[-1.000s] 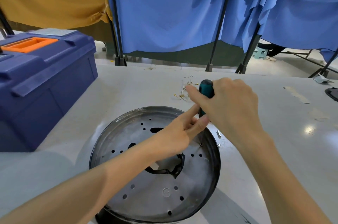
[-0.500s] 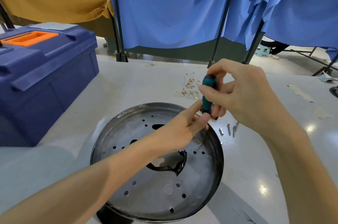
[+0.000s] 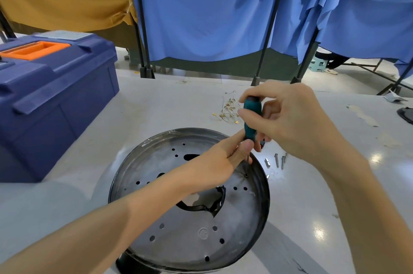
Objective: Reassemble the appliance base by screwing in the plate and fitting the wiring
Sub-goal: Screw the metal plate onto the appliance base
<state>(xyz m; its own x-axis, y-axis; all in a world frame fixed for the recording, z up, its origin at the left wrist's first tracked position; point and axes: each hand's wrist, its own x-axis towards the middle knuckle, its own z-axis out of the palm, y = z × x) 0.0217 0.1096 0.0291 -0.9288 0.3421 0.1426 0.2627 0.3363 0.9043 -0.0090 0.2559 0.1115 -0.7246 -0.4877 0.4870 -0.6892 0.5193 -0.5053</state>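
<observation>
The plate (image 3: pixel 185 235) lies flat on the table (image 3: pixel 156 106), low in the middle of the view. Its many holes face up and it has a large irregular opening near its centre. At the right edge of the plate the screwdriver (image 3: pixel 252 117) stands almost upright. Its thin shaft goes down to a small hole (image 3: pixel 246 175) just inside the rim. I judge that a screw is being driven there, though the screw itself is too small to see. The upright position makes sense, because the tip must sit straight in the screw head.

The left hand (image 3: pixel 214 166) reaches across the plate from the near left. Its thumb and first fingers pinch the shaft just below the handle, probably to guide the tip so that it does not slip. The right hand (image 3: pixel 290 121) comes from the right of the plate with the wrist raised. Its fingers are curled round the teal handle, which is a good grip for twisting.

Just outside the plate's right rim lie some loose screws (image 3: pixel 278 160), within easy reach. On the far side of the plate is the wiring (image 3: pixel 228 110), a small bundle with brass terminals, not yet fitted. Well to the left of the plate stands a blue toolbox (image 3: pixel 55 94).
</observation>
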